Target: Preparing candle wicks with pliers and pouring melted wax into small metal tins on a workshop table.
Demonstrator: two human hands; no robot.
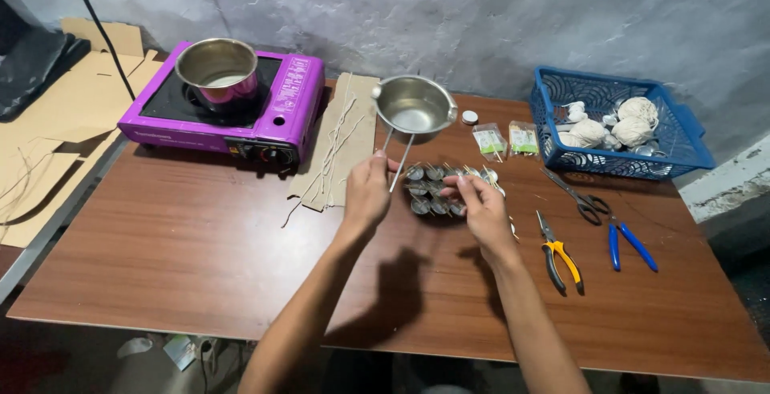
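My left hand (366, 189) grips the wire handle of a small steel pouring pot (415, 104), held above the table near its far side. My right hand (482, 208) rests on a cluster of several small round metal cups (431, 189) with thin wicks and sticks across them, its fingers touching the right side of the group. The pot hangs just behind the cups and shows a shiny inside; I cannot tell what it holds.
A purple portable stove (277, 113) carrying a steel pot (217, 69) sits at the left. Cardboard with strings (337, 141) lies beside it. A blue basket (690, 147) of twine balls, small packets (505, 139), scissors (577, 197) and pliers (560, 253) (631, 243) lie at the right.
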